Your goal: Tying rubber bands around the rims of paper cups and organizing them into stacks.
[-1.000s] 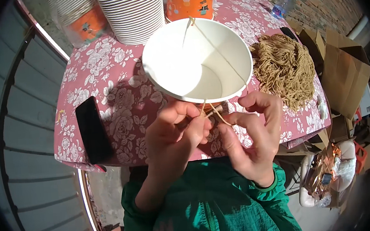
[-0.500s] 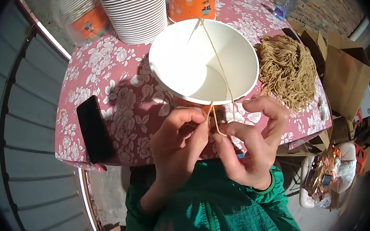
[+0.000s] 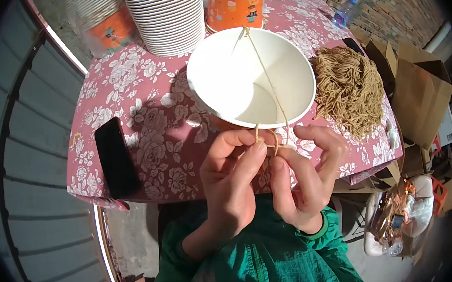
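A white-lined paper bucket (image 3: 221, 82) stands tilted on the table, its mouth toward me. A tan string (image 3: 263, 65) is tied at its far rim and runs across the mouth to the near rim. Just below that near rim, my left hand (image 3: 232, 186) pinches the string between thumb and forefinger. Beside it, the thumb and forefinger of my right hand (image 3: 307, 179) close on another part of the string. A small loop of string crosses between the two hands. The other fingers of both hands are curled.
A pink floral tablecloth (image 3: 149, 94) covers the table. A black phone (image 3: 113, 159) lies at left and a heap of tan strings (image 3: 348, 90) at right. Behind stand stacked paper buckets (image 3: 166, 20) and an orange bucket (image 3: 233, 9). Cardboard boxes (image 3: 420, 92) sit beyond the right edge.
My left hand has moved right, closer to my right hand. The string between them now crosses in a small loop. The bucket has shifted slightly.
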A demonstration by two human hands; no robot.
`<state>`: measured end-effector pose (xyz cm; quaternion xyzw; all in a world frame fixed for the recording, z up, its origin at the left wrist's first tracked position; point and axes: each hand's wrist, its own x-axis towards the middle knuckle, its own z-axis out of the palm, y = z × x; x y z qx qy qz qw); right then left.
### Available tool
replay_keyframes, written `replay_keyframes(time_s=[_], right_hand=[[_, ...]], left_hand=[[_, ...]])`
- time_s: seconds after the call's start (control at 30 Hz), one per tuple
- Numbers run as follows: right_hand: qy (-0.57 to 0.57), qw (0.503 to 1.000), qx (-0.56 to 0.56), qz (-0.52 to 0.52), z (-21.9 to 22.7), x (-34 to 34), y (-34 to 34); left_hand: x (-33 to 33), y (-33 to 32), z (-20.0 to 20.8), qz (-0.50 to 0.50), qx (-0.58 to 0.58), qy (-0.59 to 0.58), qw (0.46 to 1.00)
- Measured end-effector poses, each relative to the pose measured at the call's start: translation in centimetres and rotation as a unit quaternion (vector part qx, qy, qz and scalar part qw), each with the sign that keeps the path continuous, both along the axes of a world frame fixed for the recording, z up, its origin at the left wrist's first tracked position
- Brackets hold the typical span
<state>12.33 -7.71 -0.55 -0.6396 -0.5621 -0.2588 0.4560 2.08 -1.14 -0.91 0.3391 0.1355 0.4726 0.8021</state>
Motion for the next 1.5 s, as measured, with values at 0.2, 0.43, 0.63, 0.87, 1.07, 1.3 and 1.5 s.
replay_keyframes(time_s=[0.2, 0.43, 0.63, 0.87, 1.07, 1.3, 1.5], right_hand=[[0.138, 0.989, 0.045, 0.034, -0.7, -0.2, 0.6], [0.192, 0.975, 0.086, 0.071, -1.1, -0.4, 1.0], [0.201, 0.971, 0.088, 0.091, -0.5, -0.6, 1.1], [0.202, 0.973, 0.057, 0.096, -0.5, -0.9, 1.7], [0.17, 0.98, 0.043, 0.098, -0.7, -1.3, 1.8], [0.169, 0.98, 0.066, 0.084, -0.6, -1.5, 1.9], [0.198, 0.974, 0.062, 0.096, -0.8, -1.9, 2.0]], left_hand=[[0.6, 0.1, -1.2, 0.001, 0.04, 0.01, 0.999], [0.7, 0.1, -1.3, 0.01, 0.05, -0.05, 0.997], [0.5, -0.4, -1.4, 0.042, 0.068, -0.032, 0.996], [-0.1, 0.3, -1.6, 0.04, 0.073, 0.016, 0.996], [-0.6, 1.1, -0.4, -0.063, 0.079, 0.005, 0.995], [-0.7, 1.3, -0.7, -0.005, 0.085, 0.035, 0.996], [-1.4, 1.3, 1.3, -0.088, -0.085, 0.026, 0.992]])
